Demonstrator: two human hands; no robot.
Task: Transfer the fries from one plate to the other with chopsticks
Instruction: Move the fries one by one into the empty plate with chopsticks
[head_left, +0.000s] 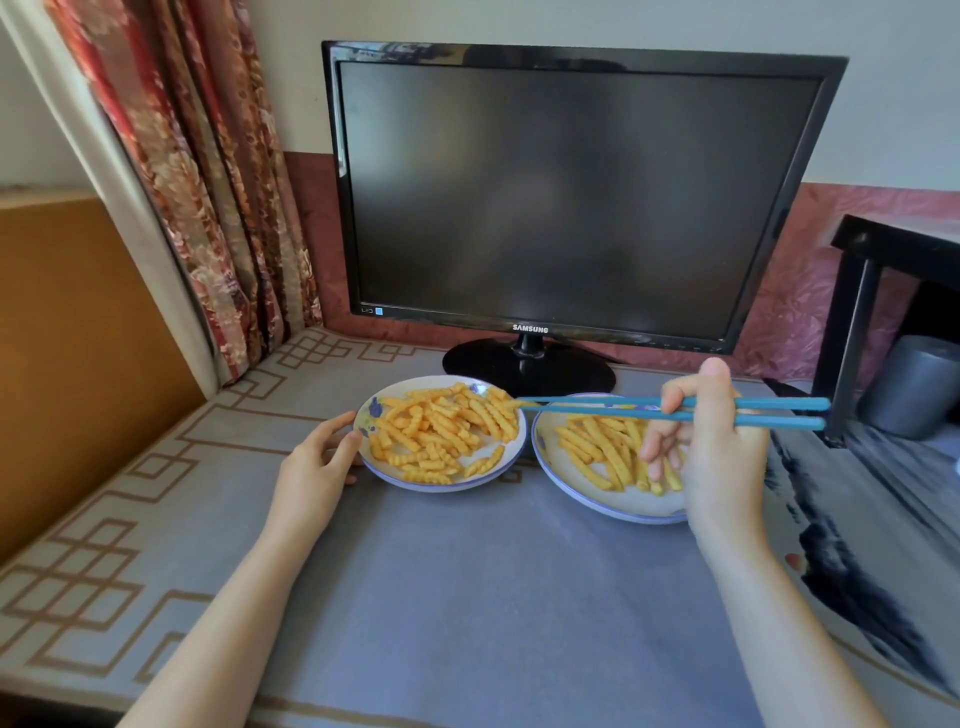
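Two white plates with blue rims side by side on the grey-blue surface, nearly touching, just in front of the black monitor and its round stand. Left plate heaped with crinkle-cut fries across most of its face. Right plate with a thinner spread of fries, partly hidden behind the right hand.

Right hand raised over the right plate, closed around a pair of blue chopsticks, thumb up, fingers curled under. Chopsticks held almost level, pointing left, tips close together and pinching a single fry over the right rim of the left plate, at the gap between the two plates. Blunt ends sticking out to the right past the hand.

Left hand resting on the surface, loosely open, fingertips against the left rim of the left plate, gripping nothing.

Patterned curtain hanging at the back left. Black shelf at the far right, with a grey cylindrical container beneath it.
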